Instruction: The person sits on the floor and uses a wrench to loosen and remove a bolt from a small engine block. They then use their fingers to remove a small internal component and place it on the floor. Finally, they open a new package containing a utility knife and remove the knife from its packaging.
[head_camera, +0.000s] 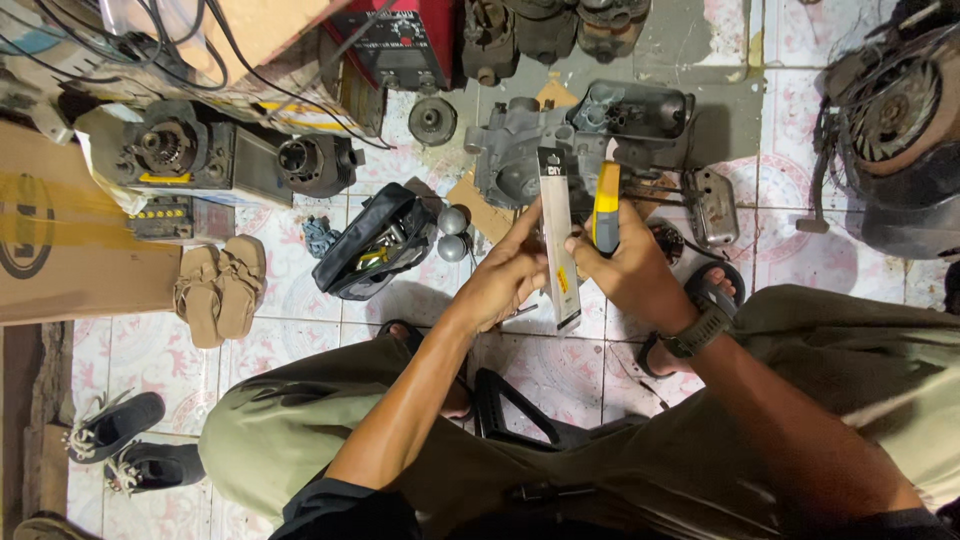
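Closest to me are both forearms, reaching out over knees in olive trousers. Beyond them my left hand (500, 285) is curled around a long, flat grey package (558, 240), thumb and fingers pinching its left edge while it stands nearly upright between the two hands. My right hand (632, 268), with a dark watch (700, 330) at the wrist, is closed on a yellow-handled utility knife (606, 208), held just beside the package's right edge; I cannot tell whether the blade touches it. Under the hands lies the patterned tiled floor (560, 375), with my sandalled foot (712, 290) showing to the right. Left of the hands an open black tool pouch (375, 245) sits on the floor, and further left a pair of tan sandals (220, 285). Behind the package lies a grey engine casing (520, 160) on a scrap of cardboard. Farthest off stand a red machine (400, 40) and dark motor parts (240, 155).
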